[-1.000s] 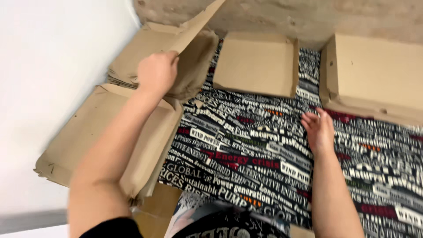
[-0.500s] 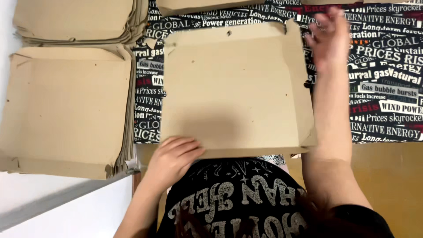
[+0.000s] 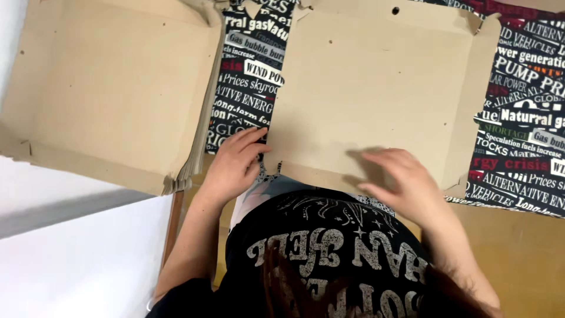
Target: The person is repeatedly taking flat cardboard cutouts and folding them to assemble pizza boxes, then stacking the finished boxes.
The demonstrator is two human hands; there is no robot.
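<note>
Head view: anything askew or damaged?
The stack of flat cardboard sheets on the left hangs past the table edge, with its near corner bent. The cardboard sheet under both hands looks intact, apart from small punched holes.

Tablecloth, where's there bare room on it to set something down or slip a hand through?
The printed tablecloth shows bare in a strip between the cardboard stack and the flat cardboard sheet, and in a wider patch right of that sheet. The near edge is crowded: the left hand and right hand are both on the sheet.
</note>
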